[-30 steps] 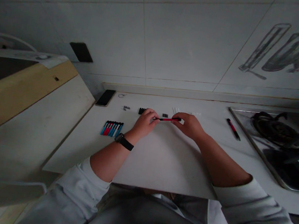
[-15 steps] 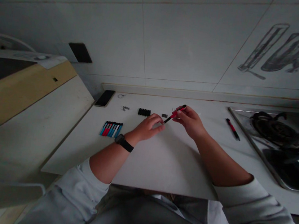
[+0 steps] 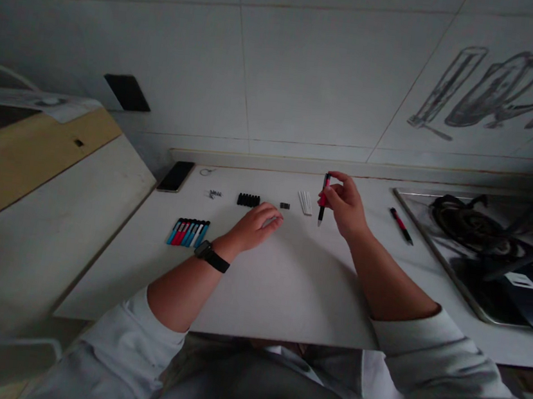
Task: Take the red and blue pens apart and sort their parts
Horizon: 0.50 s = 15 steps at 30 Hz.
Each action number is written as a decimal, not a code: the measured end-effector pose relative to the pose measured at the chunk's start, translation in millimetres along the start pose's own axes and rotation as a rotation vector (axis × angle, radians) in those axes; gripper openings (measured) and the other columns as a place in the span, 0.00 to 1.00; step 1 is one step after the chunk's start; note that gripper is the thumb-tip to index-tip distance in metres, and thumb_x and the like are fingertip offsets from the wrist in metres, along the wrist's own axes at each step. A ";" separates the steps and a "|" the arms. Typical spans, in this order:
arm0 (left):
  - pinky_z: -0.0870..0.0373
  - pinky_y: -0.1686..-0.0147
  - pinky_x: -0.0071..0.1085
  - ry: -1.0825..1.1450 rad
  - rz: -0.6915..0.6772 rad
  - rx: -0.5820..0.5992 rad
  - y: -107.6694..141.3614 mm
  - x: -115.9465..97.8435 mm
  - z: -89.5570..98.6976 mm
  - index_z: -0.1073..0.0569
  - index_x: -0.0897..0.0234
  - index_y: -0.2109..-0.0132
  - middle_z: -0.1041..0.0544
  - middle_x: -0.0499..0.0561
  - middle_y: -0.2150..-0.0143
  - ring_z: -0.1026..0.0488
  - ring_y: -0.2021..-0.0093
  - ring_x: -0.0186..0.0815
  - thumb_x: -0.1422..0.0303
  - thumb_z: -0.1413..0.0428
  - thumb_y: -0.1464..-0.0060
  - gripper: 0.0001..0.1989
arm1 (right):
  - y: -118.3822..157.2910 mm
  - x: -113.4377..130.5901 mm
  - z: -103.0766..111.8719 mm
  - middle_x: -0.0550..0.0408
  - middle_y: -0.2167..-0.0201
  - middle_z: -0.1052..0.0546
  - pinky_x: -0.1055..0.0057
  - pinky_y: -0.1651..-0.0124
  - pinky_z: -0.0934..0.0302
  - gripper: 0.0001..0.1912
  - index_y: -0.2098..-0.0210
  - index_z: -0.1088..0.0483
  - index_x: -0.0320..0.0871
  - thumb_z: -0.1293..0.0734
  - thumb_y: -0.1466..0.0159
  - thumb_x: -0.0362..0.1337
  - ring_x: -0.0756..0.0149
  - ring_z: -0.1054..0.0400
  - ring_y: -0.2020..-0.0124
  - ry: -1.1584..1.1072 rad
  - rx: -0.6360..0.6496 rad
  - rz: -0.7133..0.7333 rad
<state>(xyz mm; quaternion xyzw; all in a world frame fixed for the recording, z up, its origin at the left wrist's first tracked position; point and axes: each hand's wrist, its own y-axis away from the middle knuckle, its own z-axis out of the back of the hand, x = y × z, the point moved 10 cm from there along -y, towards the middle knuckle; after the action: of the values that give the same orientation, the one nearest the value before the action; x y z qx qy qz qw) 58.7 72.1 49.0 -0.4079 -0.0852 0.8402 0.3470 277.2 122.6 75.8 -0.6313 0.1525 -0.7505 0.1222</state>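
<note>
My right hand [image 3: 349,206] is closed on a red and black pen [image 3: 323,200], held nearly upright with its tip pointing down. Just left of that pen, several thin white pen refills [image 3: 304,203] lie side by side on the counter. My left hand [image 3: 256,226] rests low over the white counter, fingers loosely curled, thumb and forefinger apart with nothing visible between them. Beyond it sit a row of black pen grips [image 3: 248,200] and some small dark pieces [image 3: 285,206]. Red, blue and white pen barrels [image 3: 188,233] lie in a row left of my left hand.
A second red and black pen [image 3: 402,226] lies on the right, beside the gas stove [image 3: 467,224]. Small metal springs [image 3: 215,194], a ring-shaped item [image 3: 206,171] and a phone [image 3: 177,176] are at the back left. The tiled wall [image 3: 310,82] rises behind the counter [image 3: 274,291].
My right hand has drawn the pen away from my left hand, to the right, and turned it from slanted to nearly upright. My left hand has let go of its tip. The view has shifted slightly.
</note>
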 end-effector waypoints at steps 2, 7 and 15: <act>0.28 0.44 0.43 -0.009 0.005 0.008 0.3 0.4 -0.9 0.24 0.60 0.53 0.24 0.55 0.52 0.25 0.49 0.41 0.52 0.53 0.28 0.20 | -5.9 -2.4 14.0 0.56 0.63 0.23 0.63 0.60 0.27 0.28 0.37 0.39 0.55 0.34 0.33 0.53 0.63 0.27 0.66 0.022 -0.037 -0.011; 0.28 0.44 0.43 -0.019 0.008 0.008 0.6 0.8 -0.7 0.23 0.61 0.53 0.24 0.55 0.52 0.25 0.48 0.41 0.52 0.53 0.28 0.21 | -21.8 -2.9 79.9 0.52 0.58 0.21 0.64 0.62 0.28 0.25 0.39 0.36 0.52 0.34 0.33 0.50 0.63 0.26 0.65 0.178 -0.237 -0.032; 0.28 0.44 0.42 -0.020 0.002 0.011 -0.1 -0.2 -0.6 0.23 0.61 0.55 0.24 0.54 0.52 0.25 0.50 0.40 0.51 0.54 0.27 0.21 | -17.6 -15.2 185.3 0.45 0.61 0.17 0.62 0.57 0.32 0.19 0.50 0.20 0.42 0.33 0.36 0.43 0.54 0.24 0.62 0.937 -0.309 -0.223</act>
<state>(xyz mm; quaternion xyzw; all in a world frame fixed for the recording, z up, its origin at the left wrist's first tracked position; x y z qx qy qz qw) 59.3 72.0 48.8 -0.3977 -0.0836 0.8450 0.3477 462.5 130.8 97.6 -0.2500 0.2319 -0.9303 -0.1354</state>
